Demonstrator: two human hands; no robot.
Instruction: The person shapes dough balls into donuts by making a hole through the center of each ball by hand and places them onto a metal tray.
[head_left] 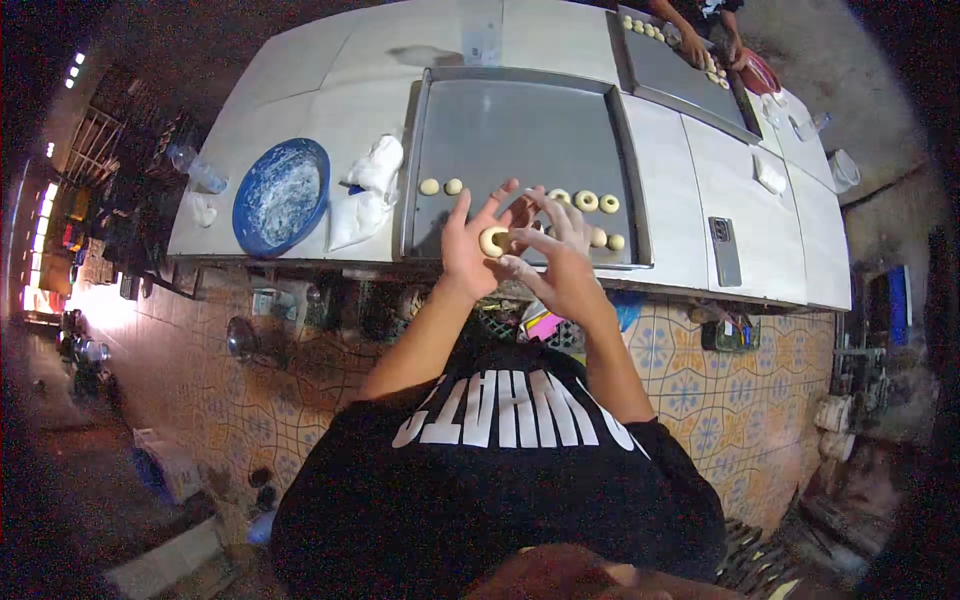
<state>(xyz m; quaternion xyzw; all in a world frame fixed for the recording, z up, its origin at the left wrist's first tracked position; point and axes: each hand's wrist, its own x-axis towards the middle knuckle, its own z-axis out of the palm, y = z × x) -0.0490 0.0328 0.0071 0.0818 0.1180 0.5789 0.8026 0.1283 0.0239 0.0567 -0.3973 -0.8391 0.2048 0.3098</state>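
A pale ring of dough (485,242) rests against the palm of my left hand (462,248), whose fingers are stretched up and apart around it. From the right, my right hand (566,262) reaches over with spread, floury fingers, one fingertip at the ring's hole. Both hands are above the near edge of a large grey metal tray (520,120). Several dough rings (587,202) lie in a row to the right on it. Round dough balls (429,187) sit at its left, and more balls (598,237) lie near its front right, partly hidden by my right hand.
Left of the tray are a floury blue basin (322,190), a white plastic bag (372,180) and a clear bottle (207,178). A phone (724,252) lies on the white table (665,160) to the right. Another person's hands (694,48) work at a second tray (665,75), far right.
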